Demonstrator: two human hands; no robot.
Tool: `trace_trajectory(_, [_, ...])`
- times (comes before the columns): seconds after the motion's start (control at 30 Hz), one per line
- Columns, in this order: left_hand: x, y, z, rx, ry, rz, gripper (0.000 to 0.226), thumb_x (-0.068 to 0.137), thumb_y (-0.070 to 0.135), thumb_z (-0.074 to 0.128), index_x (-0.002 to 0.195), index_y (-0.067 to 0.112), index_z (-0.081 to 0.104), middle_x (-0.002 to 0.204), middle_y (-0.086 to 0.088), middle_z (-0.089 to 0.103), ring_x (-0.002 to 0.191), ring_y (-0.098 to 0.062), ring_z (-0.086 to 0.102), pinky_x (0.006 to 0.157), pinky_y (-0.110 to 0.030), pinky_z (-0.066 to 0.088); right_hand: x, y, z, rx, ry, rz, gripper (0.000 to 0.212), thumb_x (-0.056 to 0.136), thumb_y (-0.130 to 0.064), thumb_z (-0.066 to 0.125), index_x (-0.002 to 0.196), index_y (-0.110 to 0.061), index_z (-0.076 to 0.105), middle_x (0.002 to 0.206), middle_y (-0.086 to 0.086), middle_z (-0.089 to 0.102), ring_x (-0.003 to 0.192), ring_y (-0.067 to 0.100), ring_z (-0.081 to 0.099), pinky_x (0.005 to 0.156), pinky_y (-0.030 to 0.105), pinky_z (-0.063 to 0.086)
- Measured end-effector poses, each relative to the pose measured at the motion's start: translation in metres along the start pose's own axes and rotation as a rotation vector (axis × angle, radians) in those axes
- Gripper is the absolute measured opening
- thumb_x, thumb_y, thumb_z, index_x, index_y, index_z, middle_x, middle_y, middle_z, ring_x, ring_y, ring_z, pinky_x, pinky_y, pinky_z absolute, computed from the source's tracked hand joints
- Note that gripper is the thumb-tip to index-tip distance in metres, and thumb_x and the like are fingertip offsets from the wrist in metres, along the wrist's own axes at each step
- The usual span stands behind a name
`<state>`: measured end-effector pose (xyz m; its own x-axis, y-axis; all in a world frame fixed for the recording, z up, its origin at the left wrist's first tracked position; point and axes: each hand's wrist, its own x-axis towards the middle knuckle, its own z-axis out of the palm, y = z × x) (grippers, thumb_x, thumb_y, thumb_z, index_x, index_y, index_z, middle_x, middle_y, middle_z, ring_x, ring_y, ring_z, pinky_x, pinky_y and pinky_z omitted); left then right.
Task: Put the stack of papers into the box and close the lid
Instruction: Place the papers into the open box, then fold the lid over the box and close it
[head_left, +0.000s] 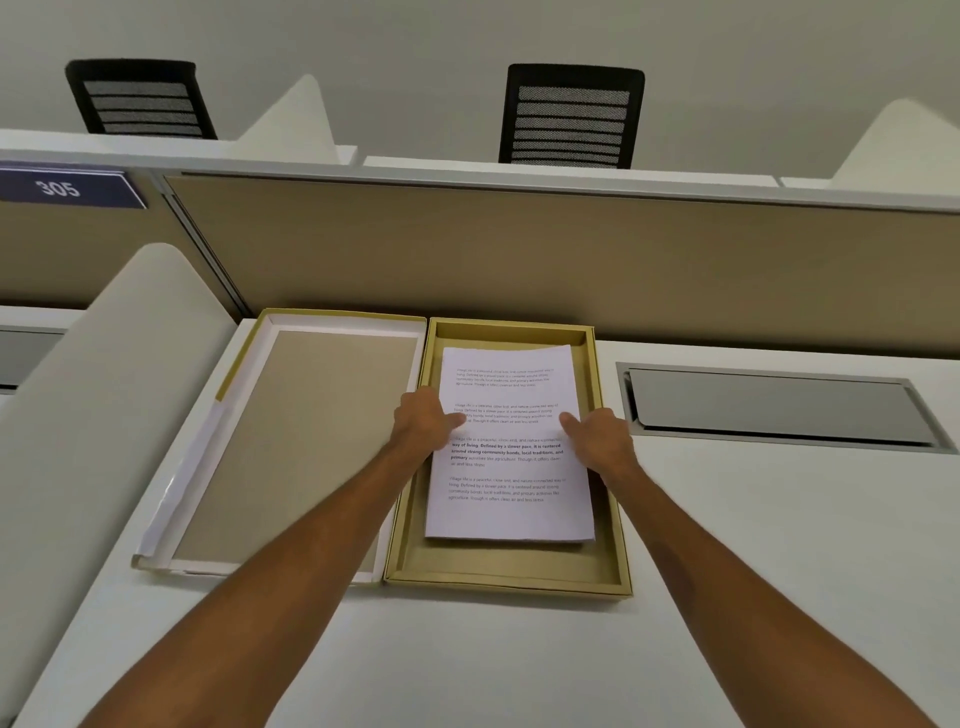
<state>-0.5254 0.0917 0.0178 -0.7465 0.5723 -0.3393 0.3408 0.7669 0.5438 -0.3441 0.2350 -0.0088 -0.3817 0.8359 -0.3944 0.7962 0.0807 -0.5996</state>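
A stack of white printed papers (509, 499) sits inside the shallow tan box (506, 571) on the white desk. My left hand (423, 423) grips the stack's left edge, thumb on top of the sheet. My right hand (597, 434) grips the right edge the same way. The fingers under the stack are hidden, so I cannot tell whether the papers rest fully on the box floor. The box lid (301, 441) lies upside down just left of the box, touching its side, with a white inner rim.
A tan partition wall (519, 249) stands right behind the box. A grey metal cable hatch (774, 410) is set in the desk to the right. A curved white divider (104, 415) rises at the left. Two black mesh chairs (571, 117) are beyond the partition.
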Motion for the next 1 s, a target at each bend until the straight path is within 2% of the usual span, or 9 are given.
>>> trace_trajectory(0.13, [-0.015, -0.001, -0.011, -0.133, 0.091, -0.007, 0.030, 0.087, 0.036, 0.071, 0.082, 0.009, 0.060, 0.091, -0.014, 0.068, 0.068, -0.018, 0.061, 0.056, -0.022, 0.042, -0.014, 0.004, -0.008, -0.038, 0.041, -0.046, 0.038, 0.102, -0.037, 0.050, 0.079, -0.007, 0.053, 0.068, 0.000, 0.052, 0.058, 0.013, 0.054, 0.051, 0.020, 0.039])
trace_trajectory(0.2, [-0.036, -0.011, -0.017, -0.274, 0.172, 0.018, 0.026, 0.088, 0.033, 0.070, 0.100, 0.010, 0.069, 0.096, 0.000, 0.065, 0.081, -0.012, 0.060, 0.069, -0.026, 0.046, -0.029, 0.006, -0.011, -0.051, 0.100, -0.098, 0.040, 0.102, -0.038, 0.049, 0.070, -0.013, 0.050, 0.063, -0.004, 0.049, 0.055, 0.010, 0.052, 0.047, 0.017, 0.034])
trace_trajectory(0.27, [-0.067, -0.027, -0.019, -0.436, 0.263, -0.008, 0.028, 0.090, 0.030, 0.068, 0.113, 0.014, 0.068, 0.103, 0.005, 0.067, 0.091, -0.013, 0.065, 0.077, -0.028, 0.052, -0.047, 0.008, -0.012, -0.062, 0.143, -0.165, 0.039, 0.102, -0.041, 0.049, 0.077, -0.012, 0.055, 0.070, -0.002, 0.056, 0.064, 0.013, 0.058, 0.054, 0.018, 0.040])
trace_trajectory(0.4, [-0.135, -0.075, -0.009, -0.773, 0.511, -0.270, 0.006, 0.089, 0.026, 0.068, 0.093, 0.022, 0.066, 0.095, -0.009, 0.074, 0.074, -0.019, 0.070, 0.067, -0.035, 0.059, -0.087, 0.014, -0.006, -0.071, 0.229, -0.279, 0.045, 0.101, -0.046, 0.048, 0.114, -0.008, 0.068, 0.109, 0.008, 0.074, 0.092, 0.024, 0.071, 0.077, 0.036, 0.056])
trace_trajectory(0.6, [-0.174, -0.133, 0.002, -1.224, 0.507, -0.974, 0.086, 0.074, 0.048, 0.080, 0.137, 0.006, 0.040, 0.118, -0.022, 0.062, 0.087, -0.036, 0.066, 0.075, -0.044, 0.058, -0.137, 0.020, 0.007, 0.039, 0.283, -0.356, 0.026, 0.102, -0.040, 0.050, 0.097, -0.019, 0.066, 0.096, -0.004, 0.072, 0.075, 0.009, 0.063, 0.060, 0.021, 0.050])
trace_trajectory(0.67, [-0.169, -0.137, -0.006, -1.372, 0.442, -0.979, 0.086, 0.076, 0.046, 0.080, 0.140, 0.005, 0.040, 0.128, -0.023, 0.058, 0.098, -0.040, 0.067, 0.085, -0.048, 0.057, -0.149, 0.020, 0.012, 0.079, 0.263, -0.351, 0.025, 0.103, -0.039, 0.049, 0.091, -0.021, 0.062, 0.093, -0.007, 0.068, 0.071, 0.007, 0.062, 0.055, 0.018, 0.045])
trace_trajectory(0.77, [-0.162, -0.140, -0.011, -1.342, 0.385, -0.852, 0.048, 0.086, 0.015, 0.071, 0.126, -0.004, 0.054, 0.111, -0.025, 0.064, 0.076, -0.036, 0.068, 0.077, -0.045, 0.058, -0.163, 0.020, 0.016, 0.157, 0.249, -0.318, 0.032, 0.103, -0.041, 0.047, 0.083, -0.019, 0.060, 0.086, -0.008, 0.067, 0.069, 0.005, 0.063, 0.051, 0.011, 0.040])
trace_trajectory(0.87, [-0.160, -0.141, -0.008, -1.241, 0.460, -0.773, 0.036, 0.086, -0.002, 0.061, 0.122, -0.003, 0.057, 0.121, -0.024, 0.061, 0.096, -0.040, 0.066, 0.078, -0.046, 0.057, -0.173, 0.021, 0.016, 0.220, 0.241, -0.282, 0.039, 0.103, -0.043, 0.046, 0.085, -0.014, 0.065, 0.085, -0.008, 0.069, 0.072, 0.001, 0.064, 0.052, 0.013, 0.043])
trace_trajectory(1.0, [-0.164, -0.145, -0.001, -1.118, 0.579, -0.700, 0.022, 0.086, -0.003, 0.061, 0.106, 0.006, 0.055, 0.117, -0.023, 0.063, 0.085, -0.035, 0.063, 0.079, -0.041, 0.057, -0.181, 0.023, 0.015, 0.257, 0.243, -0.247, 0.043, 0.102, -0.046, 0.045, 0.085, -0.015, 0.069, 0.084, -0.008, 0.070, 0.072, 0.001, 0.065, 0.053, 0.014, 0.041])
